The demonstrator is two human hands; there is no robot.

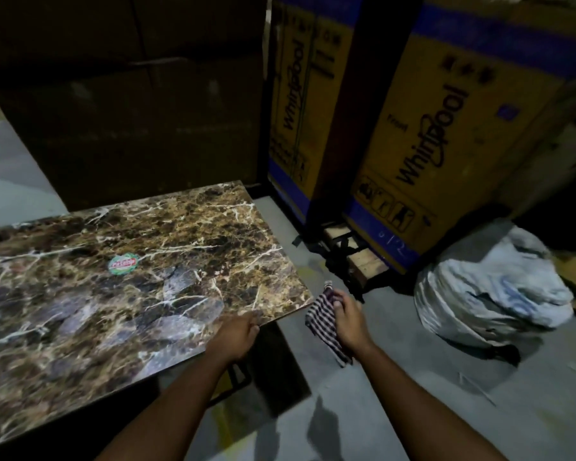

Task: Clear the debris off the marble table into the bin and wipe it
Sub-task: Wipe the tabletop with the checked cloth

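Both forearms reaching in from the near edge: left hand [238, 334] gripping the marble worktop [130, 294] at its near edge by the right corner, right hand [348, 322] off beside that corner, over the concrete floor [396, 410].

Left fingers curled over the slab's rim. Right fingers pinched shut around a dark-and-white striped cloth [325, 319], hanging limp, long axis running down toward the camera. Worktop brown and gold with white veins, glossy, long axis running left to right, a small round green-and-red sticker [123, 263] near its middle. Beyond the right hand, a crumpled pale sack [492, 287] on the floor, near yellow-and-blue Whirlpool cartons [446, 128] standing behind.
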